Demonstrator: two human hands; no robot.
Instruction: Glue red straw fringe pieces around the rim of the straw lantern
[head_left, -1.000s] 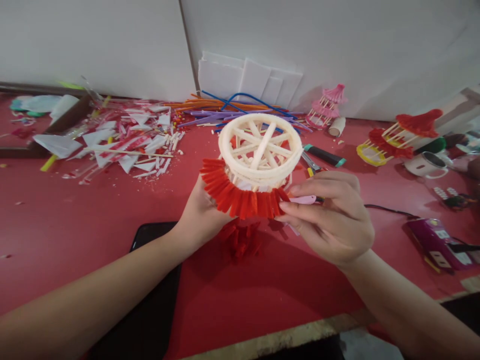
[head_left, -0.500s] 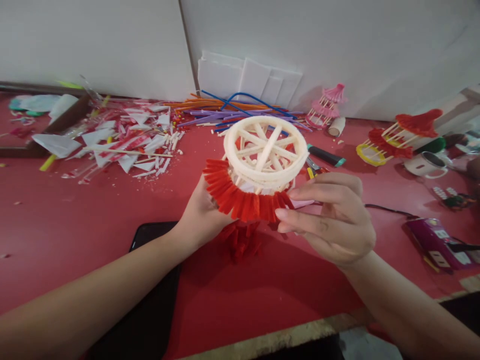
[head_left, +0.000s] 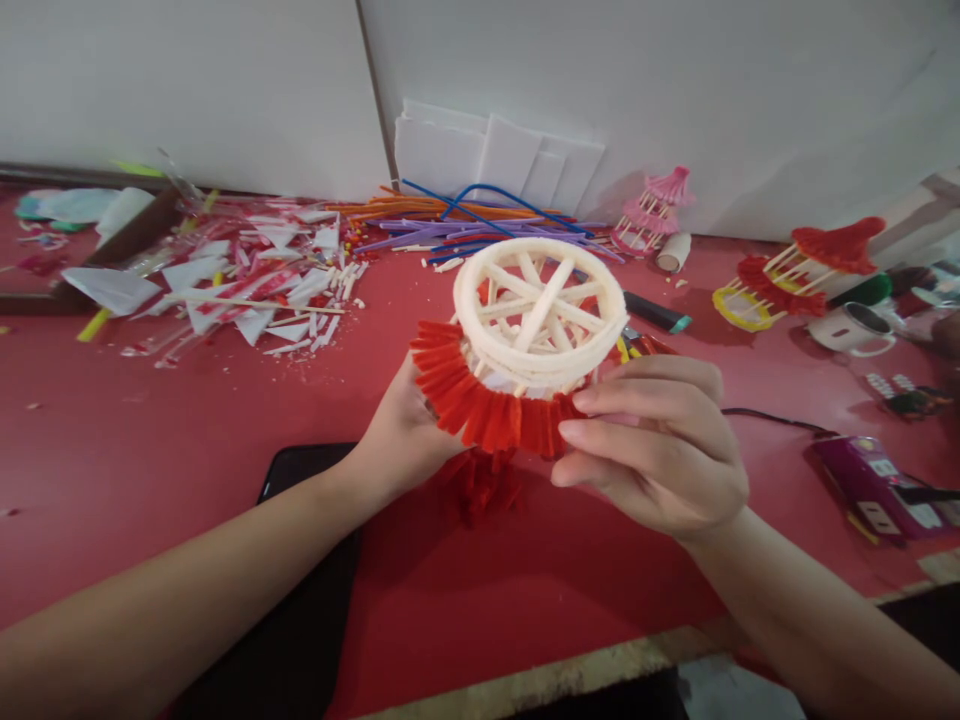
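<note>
A small handmade tiered model is held above the red table. Its cream wheel-shaped ring (head_left: pixel 541 312) with crossing spokes faces up, and a skirt of red pipe-cleaner strips (head_left: pixel 499 415) fans out below it. My left hand (head_left: pixel 409 420) grips the model from the left, its fingertips hidden under the red strips. At the skirt's right edge, my right hand (head_left: pixel 660 440) has its fingers closed on the red strips. Beneath the skirt hangs a bunch of red pieces (head_left: pixel 487 485), partly in shadow.
Paper and stick scraps (head_left: pixel 262 270) lie at the left; coloured pipe cleaners (head_left: pixel 487 220) are behind. A cutter knife (head_left: pixel 656 312), a pink tiered model (head_left: pixel 656 212), a red tiered model (head_left: pixel 817 265), a mug (head_left: pixel 855 328) and a purple power strip (head_left: pixel 877 485) sit right. A black phone (head_left: pixel 315 580) lies near my left forearm.
The model has tilted and shifted slightly right and down. My right fingers have moved a little along the red strips; my left hand keeps its grip.
</note>
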